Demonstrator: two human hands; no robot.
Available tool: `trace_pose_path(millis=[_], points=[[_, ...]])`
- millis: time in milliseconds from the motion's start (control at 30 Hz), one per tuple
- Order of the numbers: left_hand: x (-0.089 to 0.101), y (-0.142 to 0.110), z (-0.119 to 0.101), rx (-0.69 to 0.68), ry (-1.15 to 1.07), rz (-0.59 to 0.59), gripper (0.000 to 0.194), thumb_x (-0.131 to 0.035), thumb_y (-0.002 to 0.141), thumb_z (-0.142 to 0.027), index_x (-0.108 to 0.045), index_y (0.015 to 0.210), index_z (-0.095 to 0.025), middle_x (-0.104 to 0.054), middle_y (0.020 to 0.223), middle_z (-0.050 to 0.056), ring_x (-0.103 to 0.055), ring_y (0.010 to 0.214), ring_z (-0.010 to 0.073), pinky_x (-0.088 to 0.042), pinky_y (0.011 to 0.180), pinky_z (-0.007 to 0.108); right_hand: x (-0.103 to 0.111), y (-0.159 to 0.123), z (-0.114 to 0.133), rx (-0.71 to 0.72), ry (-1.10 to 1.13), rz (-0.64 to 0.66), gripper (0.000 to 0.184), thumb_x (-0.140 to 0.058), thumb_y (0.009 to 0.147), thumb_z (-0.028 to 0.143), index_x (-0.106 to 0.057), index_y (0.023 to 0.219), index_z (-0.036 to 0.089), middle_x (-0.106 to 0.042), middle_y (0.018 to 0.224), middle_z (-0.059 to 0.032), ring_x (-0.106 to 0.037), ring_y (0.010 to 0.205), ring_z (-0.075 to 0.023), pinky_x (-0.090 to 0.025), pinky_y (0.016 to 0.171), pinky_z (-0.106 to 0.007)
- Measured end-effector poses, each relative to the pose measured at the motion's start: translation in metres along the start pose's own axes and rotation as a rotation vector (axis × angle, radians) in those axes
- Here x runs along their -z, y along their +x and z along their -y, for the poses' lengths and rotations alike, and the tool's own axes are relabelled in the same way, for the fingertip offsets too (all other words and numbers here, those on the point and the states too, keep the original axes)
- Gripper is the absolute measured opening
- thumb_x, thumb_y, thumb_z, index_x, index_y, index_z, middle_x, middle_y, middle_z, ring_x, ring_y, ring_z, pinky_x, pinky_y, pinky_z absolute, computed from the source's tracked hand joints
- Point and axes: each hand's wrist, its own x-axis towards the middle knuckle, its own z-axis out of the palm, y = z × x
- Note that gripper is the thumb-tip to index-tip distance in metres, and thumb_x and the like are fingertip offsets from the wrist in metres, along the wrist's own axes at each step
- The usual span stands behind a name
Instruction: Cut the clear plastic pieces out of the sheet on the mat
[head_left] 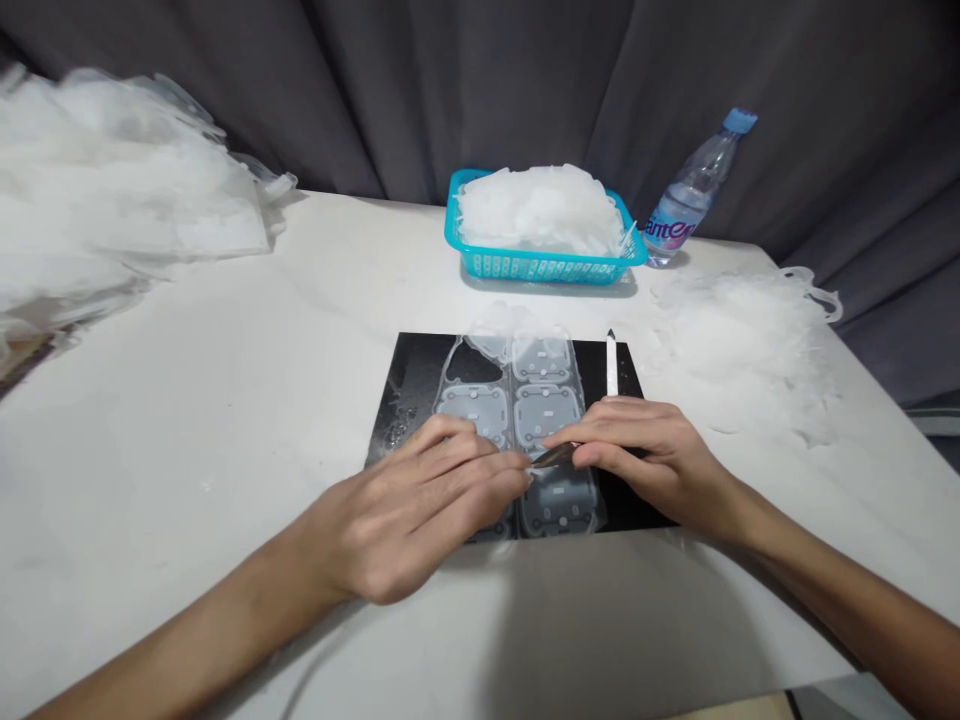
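Here, the right hand [652,450] pinches one pointed metal tool [553,456], its tip at the fingertips of the left hand [427,500]. The left lies fingers together; whether it grips anything I cannot tell. Beneath both hands, one clear moulded sheet [548,408], two columns wide, rests on one black board [630,507]. Beyond the right hand stand one white stick [612,368] and one bottle [679,210]; ahead between the hands, one blue basket [551,268]; outward, two pale heaps, one left [127,190], one right [757,350].
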Motion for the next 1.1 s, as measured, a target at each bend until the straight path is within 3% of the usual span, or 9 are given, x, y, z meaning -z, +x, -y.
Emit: trace_pose_path(millis=[333,1100], points=[[-0.002,-0.0004,0.0015,-0.055,0.072,-0.002,0.026,-0.051,0.105,-0.007,-0.066,0.127,-0.007,-0.078,0.12,0.016,-0.072,0.109,0.0228,-0.053,0.094,0.038,-0.0003,0.0018,0.0007,0.008,0.015,0.006,0.017,-0.065,0.103,0.018,-0.082,0.107,0.018,-0.083,0.101,-0.0012,-0.073,0.088,-0.0128,-0.055,0.084,-0.025],[-0.0019,0.0,0.0025,-0.076,0.109,0.022,0.025,-0.051,0.106,-0.008,-0.066,0.125,-0.007,-0.078,0.12,0.015,-0.071,0.106,0.0224,-0.052,0.09,0.038,-0.0013,0.001,0.0013,0.008,-0.007,0.024,0.017,-0.064,0.103,0.017,-0.081,0.105,0.017,-0.083,0.1,-0.0009,-0.073,0.088,-0.0125,-0.054,0.083,-0.026]])
